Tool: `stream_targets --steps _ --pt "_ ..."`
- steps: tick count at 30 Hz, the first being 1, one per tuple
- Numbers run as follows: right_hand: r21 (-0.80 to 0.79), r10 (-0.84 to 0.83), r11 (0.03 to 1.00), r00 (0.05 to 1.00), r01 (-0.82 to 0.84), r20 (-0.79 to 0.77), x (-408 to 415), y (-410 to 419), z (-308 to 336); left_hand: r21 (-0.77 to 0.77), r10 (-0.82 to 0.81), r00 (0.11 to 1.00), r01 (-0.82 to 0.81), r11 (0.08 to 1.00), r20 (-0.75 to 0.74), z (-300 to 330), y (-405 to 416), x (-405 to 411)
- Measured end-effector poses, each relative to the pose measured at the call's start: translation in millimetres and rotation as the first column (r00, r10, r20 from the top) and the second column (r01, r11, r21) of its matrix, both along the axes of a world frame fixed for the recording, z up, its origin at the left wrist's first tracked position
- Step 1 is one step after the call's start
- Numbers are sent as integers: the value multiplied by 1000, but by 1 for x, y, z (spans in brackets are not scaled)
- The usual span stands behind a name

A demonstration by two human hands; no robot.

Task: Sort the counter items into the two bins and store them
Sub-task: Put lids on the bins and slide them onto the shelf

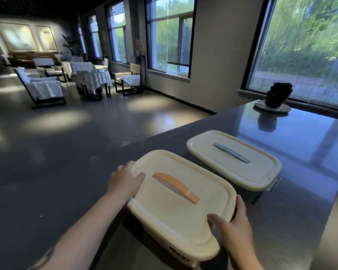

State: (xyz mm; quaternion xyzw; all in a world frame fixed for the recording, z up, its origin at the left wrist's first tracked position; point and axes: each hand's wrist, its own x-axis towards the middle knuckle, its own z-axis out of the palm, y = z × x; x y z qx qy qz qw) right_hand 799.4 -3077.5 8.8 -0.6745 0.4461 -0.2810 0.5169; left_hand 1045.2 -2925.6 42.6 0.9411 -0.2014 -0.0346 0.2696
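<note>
Two lidded cream bins stand on the dark counter. The near bin has an orange handle on its lid and sits at the counter's left edge. My left hand grips its far left rim, thumb on the lid. My right hand grips its near right corner, thumb on top and fingers down the side. The far bin has a blue-grey handle and a blue latch at its right end. Both lids are on, so the contents are hidden.
A dark pot on a white plate stands far back on the counter near the window. Left of the counter the floor drops away to an open room with cloth-covered chairs and a round table.
</note>
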Motion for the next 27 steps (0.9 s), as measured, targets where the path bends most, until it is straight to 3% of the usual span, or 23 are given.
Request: stream_targets --steps 4,8,13,19,21,24,26,27 --pt "88 111 990 994 -108 -23 18 5 7 -43 174 984 -173 984 26 -1 59 -33" --pt "81 343 937 939 -341 -20 36 5 13 -87 325 945 -321 943 33 -6 110 -80" --pt "82 654 749 753 -658 71 66 2 23 -185 486 873 -483 856 -30 -7 148 -139" --pt "189 850 478 506 -858 146 114 -5 24 -200 619 775 -632 749 -128 -10 164 -197" --pt "154 872 474 486 -867 52 124 -5 23 -189 648 750 -660 727 -132 -10 165 -205" --pt "-77 800 529 527 -845 -288 125 -4 24 -43 668 744 -668 743 -2 -4 168 -203" --pt "-330 634 444 552 -833 -542 117 -2 23 1 652 747 -658 753 133 4 163 -194" --pt "-434 566 387 581 -813 -585 111 1 22 -22 620 761 -628 778 192 7 154 -188"
